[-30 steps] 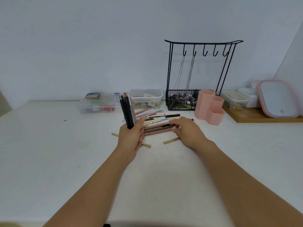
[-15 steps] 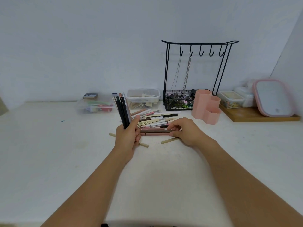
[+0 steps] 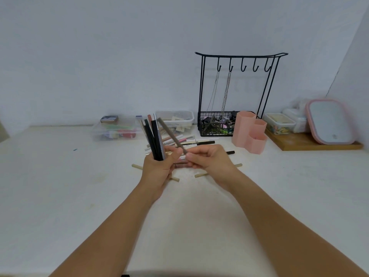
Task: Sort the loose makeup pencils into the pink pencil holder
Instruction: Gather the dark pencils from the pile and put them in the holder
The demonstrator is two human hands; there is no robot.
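Observation:
My left hand (image 3: 157, 170) grips an upright bundle of several dark makeup pencils (image 3: 153, 136) above the white table. Right beside it, my right hand (image 3: 209, 160) pinches the lower end of a grey-brown pencil (image 3: 171, 134), which is lifted and slants up to the left toward the bundle. A pile of loose pencils (image 3: 191, 141) lies flat on the table behind both hands, partly hidden by them. The pink pencil holder (image 3: 249, 132), with several hexagonal compartments, stands to the right of the pile and looks empty from here.
A black wire jewellery stand (image 3: 237, 86) with a basket stands behind the holder. Clear plastic boxes (image 3: 117, 130) sit at the back left and centre. A wooden board (image 3: 311, 143) with small boxes and a pink-framed mirror (image 3: 329, 120) is at the right. Beige pencils (image 3: 201, 174) lie near my hands.
My right hand has lifted a grey-brown pencil off the pile and brought it toward the bundle in my left hand. The left hand stays about where it was.

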